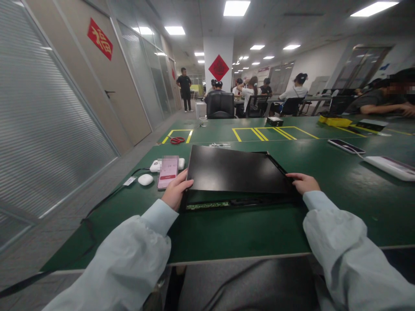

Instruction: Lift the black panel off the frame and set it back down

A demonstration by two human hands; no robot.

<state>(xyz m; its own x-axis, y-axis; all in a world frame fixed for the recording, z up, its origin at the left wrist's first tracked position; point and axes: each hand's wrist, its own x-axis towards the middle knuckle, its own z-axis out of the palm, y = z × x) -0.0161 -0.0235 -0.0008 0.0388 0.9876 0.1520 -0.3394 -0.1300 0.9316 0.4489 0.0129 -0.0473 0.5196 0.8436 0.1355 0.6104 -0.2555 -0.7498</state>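
Observation:
A flat black display panel (pixel 236 169) lies skewed over a shallow black frame (pixel 259 201), its left side raised. Along the frame's front side, a strip of green circuit board (pixel 207 206) shows below the panel. My left hand (pixel 177 190) is closed on the panel's left edge, thumb on top and fingers hidden beneath. At the opposite side, my right hand (pixel 304 183) grips the frame's right edge, with the index finger lying along it and the other fingers curled. The frame's inside is mostly hidden by the panel.
Left of the panel are a phone (pixel 167 172), a white rounded case (pixel 145 179) and a black strap (pixel 106 203). Red scissors (pixel 177 140) lie farther back. To the right are another phone (pixel 346 146), a white device (pixel 391 167) and a yellow tray (pixel 334 121). Other people sit beyond.

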